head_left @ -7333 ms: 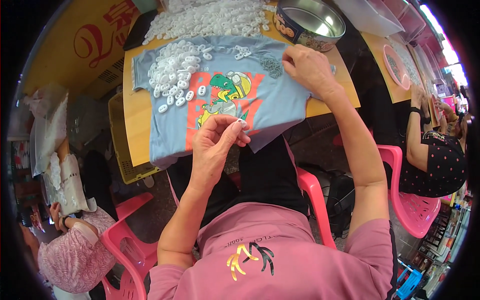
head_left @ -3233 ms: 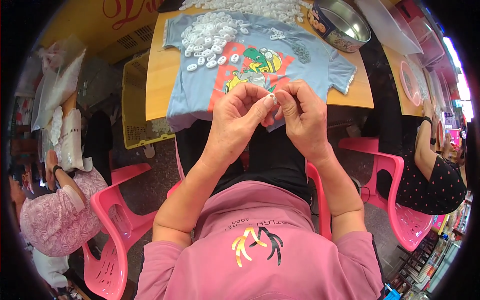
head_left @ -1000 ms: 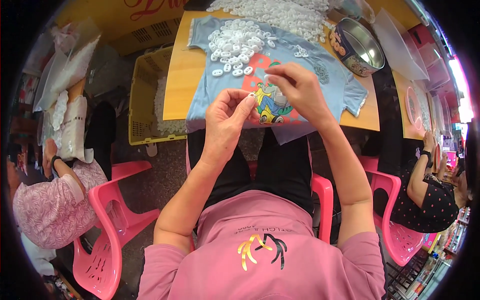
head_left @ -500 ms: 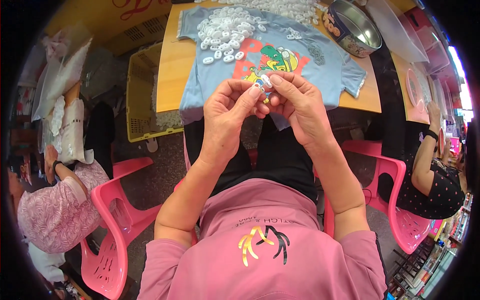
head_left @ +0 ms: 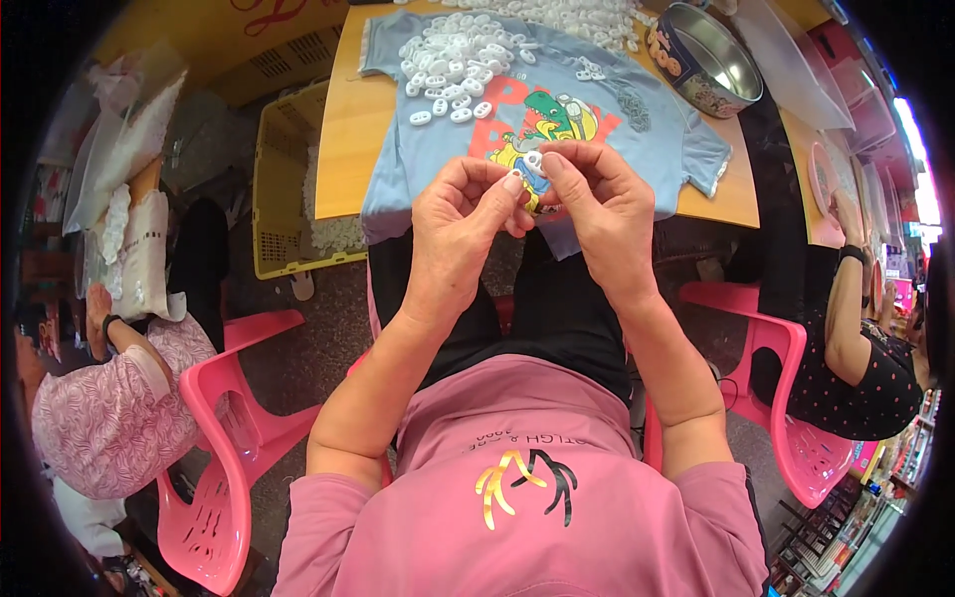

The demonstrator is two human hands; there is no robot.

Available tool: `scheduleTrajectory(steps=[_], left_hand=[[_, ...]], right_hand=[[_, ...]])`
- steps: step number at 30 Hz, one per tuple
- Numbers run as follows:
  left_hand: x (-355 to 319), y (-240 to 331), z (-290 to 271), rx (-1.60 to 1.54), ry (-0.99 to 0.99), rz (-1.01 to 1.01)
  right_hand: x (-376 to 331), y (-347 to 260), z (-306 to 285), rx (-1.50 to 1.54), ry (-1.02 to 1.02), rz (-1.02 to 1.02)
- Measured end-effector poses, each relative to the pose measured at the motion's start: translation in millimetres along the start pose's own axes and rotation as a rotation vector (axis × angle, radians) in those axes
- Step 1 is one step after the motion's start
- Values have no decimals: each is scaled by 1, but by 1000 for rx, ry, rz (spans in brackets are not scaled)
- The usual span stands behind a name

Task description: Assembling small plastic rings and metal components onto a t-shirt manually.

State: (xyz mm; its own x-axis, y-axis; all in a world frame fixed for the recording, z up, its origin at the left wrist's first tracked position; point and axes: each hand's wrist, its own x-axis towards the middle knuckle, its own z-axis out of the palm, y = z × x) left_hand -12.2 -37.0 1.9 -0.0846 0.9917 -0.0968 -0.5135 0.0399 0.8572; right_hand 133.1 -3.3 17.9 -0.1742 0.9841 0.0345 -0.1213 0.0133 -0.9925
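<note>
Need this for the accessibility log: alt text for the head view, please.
Left hand and right hand pinch a small white plastic piece together above a light blue printed T-shirt on a wooden table. A heap of similar white pieces lies on the shirt, with a round metal tin beside it.

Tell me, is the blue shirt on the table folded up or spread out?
Spread out. The blue shirt lies flat on the table, both sleeves showing, with its front picture facing up.

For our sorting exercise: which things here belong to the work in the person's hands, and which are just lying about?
In the work: left hand and right hand pinching a small white piece; heap of white pieces; blue T-shirt.

Lying about: round tin, yellow basket, pink chairs.
</note>
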Motion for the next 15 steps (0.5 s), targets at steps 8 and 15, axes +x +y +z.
scheduleTrajectory(steps=[8,15], left_hand=[[-1,-1,2,-52,13,-20],[0,-4,1,-66,8,-13]], right_hand=[[-4,9,5,-84,21,-130],[-7,13,6,-93,11,-213]])
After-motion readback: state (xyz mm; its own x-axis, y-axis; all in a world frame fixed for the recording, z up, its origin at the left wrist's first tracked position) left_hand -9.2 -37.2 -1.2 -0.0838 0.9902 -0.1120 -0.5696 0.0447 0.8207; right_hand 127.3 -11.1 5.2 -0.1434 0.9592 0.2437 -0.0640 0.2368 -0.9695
